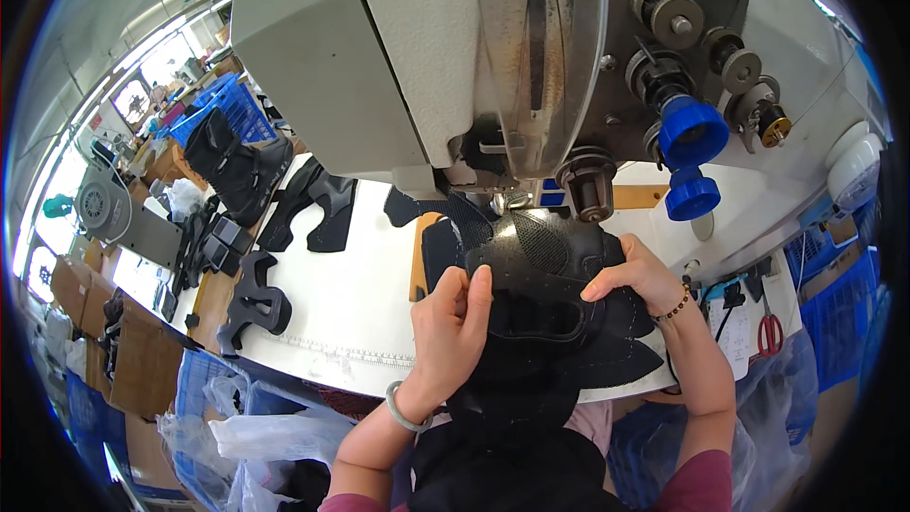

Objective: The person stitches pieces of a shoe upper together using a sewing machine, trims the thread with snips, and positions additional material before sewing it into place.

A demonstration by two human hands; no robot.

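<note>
Both my hands are on a black shoe upper [531, 270] with mesh and perforated panels, beneath the head of a large grey sewing machine [417, 57]. My left hand [450, 327] pinches its left edge between thumb and curled fingers. On the right side, my right hand [640, 280] grips the piece with the thumb on top and the other fingers partly hidden behind it. The far part of the upper lies near the needle area, which the machine head mostly hides. Its near part hangs over the table's front edge toward my lap.
More black cut pieces [327, 209] and a curved black part [254, 308] lie on the white table [365, 308] at left. Behind them stands a black boot [237, 166]. Red-handled scissors [770, 332] are at right. A blue crate [204, 379] with plastic bags stands below.
</note>
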